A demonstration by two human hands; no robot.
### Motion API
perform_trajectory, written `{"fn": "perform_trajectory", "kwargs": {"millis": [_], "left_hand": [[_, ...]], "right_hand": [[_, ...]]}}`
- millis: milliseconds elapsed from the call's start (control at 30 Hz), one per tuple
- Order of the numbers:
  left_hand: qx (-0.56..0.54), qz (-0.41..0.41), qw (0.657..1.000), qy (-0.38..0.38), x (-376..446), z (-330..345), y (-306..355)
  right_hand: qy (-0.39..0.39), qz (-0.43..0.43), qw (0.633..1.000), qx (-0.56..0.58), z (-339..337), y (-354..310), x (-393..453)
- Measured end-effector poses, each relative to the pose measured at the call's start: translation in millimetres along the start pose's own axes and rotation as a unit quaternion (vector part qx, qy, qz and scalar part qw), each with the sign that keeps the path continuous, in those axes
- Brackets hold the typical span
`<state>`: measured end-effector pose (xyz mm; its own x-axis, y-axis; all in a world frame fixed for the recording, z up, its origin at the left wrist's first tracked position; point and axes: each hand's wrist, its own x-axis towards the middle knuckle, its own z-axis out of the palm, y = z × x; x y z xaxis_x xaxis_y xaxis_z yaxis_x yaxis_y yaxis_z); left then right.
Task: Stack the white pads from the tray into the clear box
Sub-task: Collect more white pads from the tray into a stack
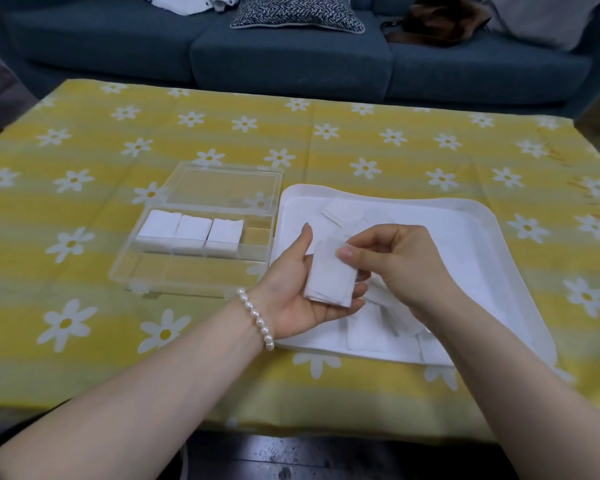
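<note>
My left hand [291, 292], palm up with a pearl bracelet on the wrist, cradles a small stack of white pads [329, 278] over the left part of the white tray [520, 271]. My right hand [395, 258] pinches the top pad of that stack between thumb and fingers. More loose white pads [364, 330] lie in the tray under and around my hands. The clear box [153, 275] stands open to the left of the tray. Three stacks of pads [191, 233] fill its back row; the fourth slot at the right holds none.
The clear box's lid [222, 185] lies flat behind it. A yellow tablecloth with white daisies [361, 140] covers the table. A blue sofa [291, 60] with cushions runs along the far edge. The near table edge drops to a dark floor.
</note>
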<state>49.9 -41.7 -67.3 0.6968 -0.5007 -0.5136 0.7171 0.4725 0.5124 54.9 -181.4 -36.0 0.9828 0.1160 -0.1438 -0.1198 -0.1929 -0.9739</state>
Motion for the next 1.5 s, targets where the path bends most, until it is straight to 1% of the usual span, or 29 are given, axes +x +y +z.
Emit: {"fn": "perform_trajectory", "kwargs": {"millis": [67,200,400,467,600,733,833,967,1000,1033,1067,1100,1133,1167,1333,1500], "left_hand": [[0.007,-0.001,1.0,-0.003,-0.7,0.2,0.0],[0.025,-0.008,1.0,-0.008,-2.7,1.8,-0.1],[0.039,-0.014,0.999,0.027,-4.2,2.0,0.0],[0.044,-0.012,0.998,0.031,-4.6,1.8,0.0],[0.059,0.002,0.998,0.028,-4.2,1.2,0.5],[0.067,0.004,0.998,0.018,-4.2,0.4,0.4],[0.064,0.006,0.998,0.016,-3.7,0.2,0.5],[0.047,0.007,0.999,0.018,-3.3,-0.6,1.2],[0.046,0.006,0.999,0.017,-2.9,-1.6,1.4],[0.048,0.006,0.999,0.016,-2.6,-2.5,1.7],[0.052,0.009,0.998,0.017,-2.4,-3.4,2.0],[0.06,0.013,0.998,0.02,-2.2,-4.3,2.3],[0.068,0.015,0.997,0.02,-2.2,-4.5,2.2],[0.073,0.014,0.997,0.02,-2.4,-4.2,2.0],[0.095,-0.01,0.995,0.006,-3.2,0.6,-2.5],[0.102,-0.018,0.995,-0.011,-2.9,0.4,-4.2]], "right_hand": [[0.005,-0.007,1.0,-0.017,-0.1,1.3,0.1],[0.02,-0.041,0.993,-0.105,1.4,6.0,0.0],[0.081,-0.127,0.961,-0.232,4.7,13.7,-0.3],[0.086,-0.152,0.95,-0.257,5.8,16.2,0.9],[0.062,-0.126,0.948,-0.286,5.1,15.7,2.6],[0.046,-0.14,0.951,-0.274,4.7,14.0,0.9],[0.055,-0.17,0.945,-0.274,4.6,15.2,1.0],[0.062,-0.212,0.943,-0.247,4.6,9.7,-3.8],[0.051,-0.203,0.952,-0.223,2.3,5.6,-5.4],[0.026,-0.176,0.968,-0.178,-1.2,-0.1,-7.0],[-0.016,-0.144,0.983,-0.109,-5.0,-7.0,-8.6],[-0.054,-0.111,0.991,-0.047,-9.3,-11.9,-8.8],[-0.078,-0.085,0.993,-0.009,-12.9,-15.2,-9.0],[-0.086,-0.074,0.994,0.0,-16.0,-15.8,-8.4],[-0.046,-0.065,0.996,-0.045,-10.8,-9.5,-5.3],[-0.05,-0.059,0.994,-0.078,-5.1,-7.7,-3.6]]}}
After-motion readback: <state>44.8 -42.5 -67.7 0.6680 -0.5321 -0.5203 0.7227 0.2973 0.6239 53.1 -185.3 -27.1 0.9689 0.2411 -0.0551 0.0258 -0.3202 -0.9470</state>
